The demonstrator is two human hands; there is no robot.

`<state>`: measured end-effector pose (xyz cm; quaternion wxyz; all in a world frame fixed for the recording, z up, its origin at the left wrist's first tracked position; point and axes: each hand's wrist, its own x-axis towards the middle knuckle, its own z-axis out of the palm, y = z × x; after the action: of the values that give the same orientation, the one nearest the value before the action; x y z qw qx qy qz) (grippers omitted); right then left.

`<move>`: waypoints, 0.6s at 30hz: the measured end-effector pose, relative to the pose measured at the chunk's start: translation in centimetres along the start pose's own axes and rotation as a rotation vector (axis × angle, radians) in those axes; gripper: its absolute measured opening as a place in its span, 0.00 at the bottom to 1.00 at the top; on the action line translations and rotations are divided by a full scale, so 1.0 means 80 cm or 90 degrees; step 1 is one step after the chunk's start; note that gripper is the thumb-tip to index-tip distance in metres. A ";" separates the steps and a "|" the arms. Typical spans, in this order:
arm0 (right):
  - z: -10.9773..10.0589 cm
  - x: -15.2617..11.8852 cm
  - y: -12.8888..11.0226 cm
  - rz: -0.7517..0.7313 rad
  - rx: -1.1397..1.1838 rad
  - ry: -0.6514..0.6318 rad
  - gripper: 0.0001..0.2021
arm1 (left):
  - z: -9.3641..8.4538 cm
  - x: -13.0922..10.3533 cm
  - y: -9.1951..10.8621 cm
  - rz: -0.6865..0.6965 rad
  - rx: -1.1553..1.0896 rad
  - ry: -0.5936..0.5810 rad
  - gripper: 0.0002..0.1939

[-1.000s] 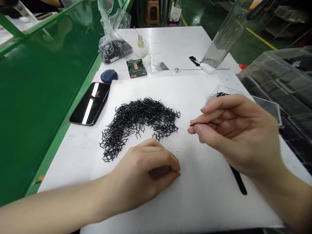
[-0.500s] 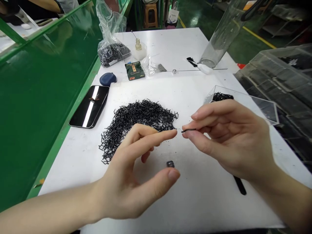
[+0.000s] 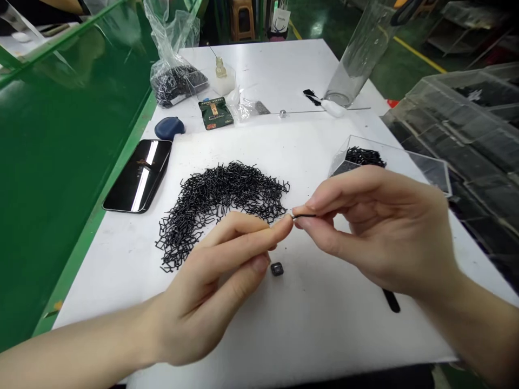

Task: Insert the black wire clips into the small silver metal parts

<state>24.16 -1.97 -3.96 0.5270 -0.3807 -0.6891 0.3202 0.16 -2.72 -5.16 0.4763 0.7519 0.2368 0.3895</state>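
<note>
My right hand (image 3: 373, 232) pinches a small thin black bent piece (image 3: 305, 215), like a short wire clip, between thumb and fingertips. My left hand (image 3: 227, 265) is closed, its thumb pressed towards the fingers. The left index fingertip meets the piece's left end; whether anything lies inside that hand is hidden. Behind the left hand spreads a curved pile of similar black bent pieces (image 3: 227, 186). A small dark square block (image 3: 277, 268) sits on the white table (image 3: 316, 335) just below the fingertips.
A clear box (image 3: 425, 167) holding black pieces stands behind my right hand. A phone (image 3: 138, 175), a blue case (image 3: 169, 128), a plastic bag of black pieces (image 3: 174, 86) and a green packet (image 3: 216, 113) lie left. A tall clear bottle (image 3: 357, 59) stands at the back right.
My left hand has closed from spread fingers, and its index fingertip has come to the end of the black piece. The right hand keeps its pinch. The view has shifted slightly.
</note>
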 end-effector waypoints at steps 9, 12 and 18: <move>0.002 0.000 -0.001 0.004 0.003 0.002 0.13 | -0.004 -0.003 0.004 -0.023 0.062 -0.045 0.33; -0.001 0.007 -0.002 0.024 0.001 0.033 0.13 | -0.002 -0.006 0.003 -0.080 0.063 -0.046 0.32; -0.058 0.040 -0.003 0.006 -0.153 0.221 0.09 | -0.001 -0.007 -0.002 -0.124 0.131 0.052 0.21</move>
<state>28.15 0.86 -1.12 0.5867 -0.4935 -0.6197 0.1677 -0.26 -3.01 -5.50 0.4223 0.7536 0.3667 0.3454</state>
